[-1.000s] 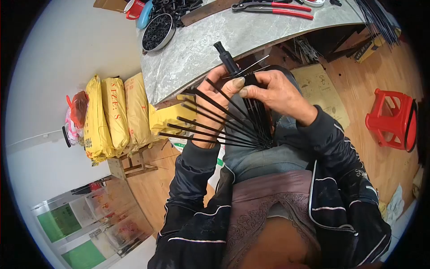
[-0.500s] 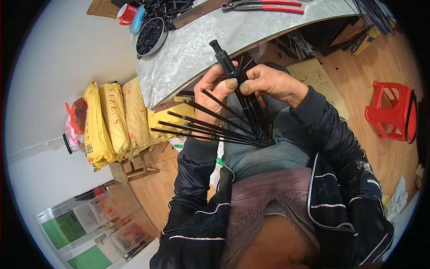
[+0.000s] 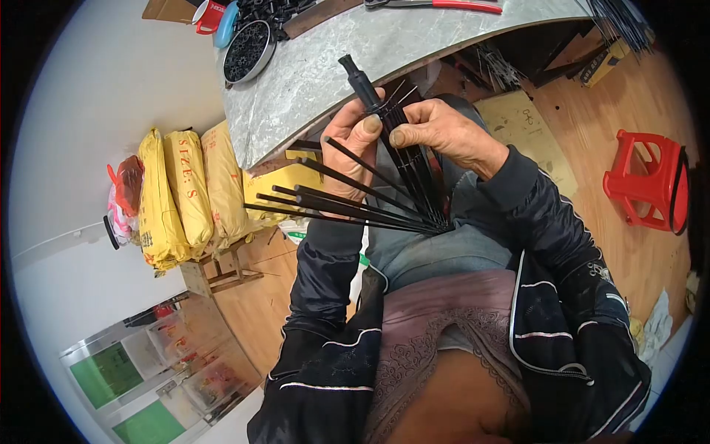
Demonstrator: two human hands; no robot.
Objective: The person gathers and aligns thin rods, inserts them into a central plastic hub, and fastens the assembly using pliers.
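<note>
What looks like a black umbrella frame [image 3: 412, 166] rests across my lap, its thick top end [image 3: 362, 83] tilted up toward the table edge. My left hand [image 3: 352, 140] is closed around the shaft just below that end, thumb on top by the collar. Against the thin ribs beside the collar, my right hand [image 3: 451, 137] pinches with thumb and fingers; the exact part between them is hidden. Several black rods [image 3: 333, 206] fan out from the frame's lower joint toward the left, passing in front of my left wrist.
On the grey table [image 3: 310, 81] stand a bowl of small black parts [image 3: 248, 52], a red cup [image 3: 208, 15] and red-handled pliers [image 3: 466, 5]. Thin rods [image 3: 621, 26] overhang the far right corner. Yellow sacks [image 3: 188, 196] stand left, a red stool [image 3: 647, 181] right.
The umbrella frame's top end and my left hand have shifted slightly up and left. My right thumb has moved a little down and left along the ribs. Both hands keep their hold.
</note>
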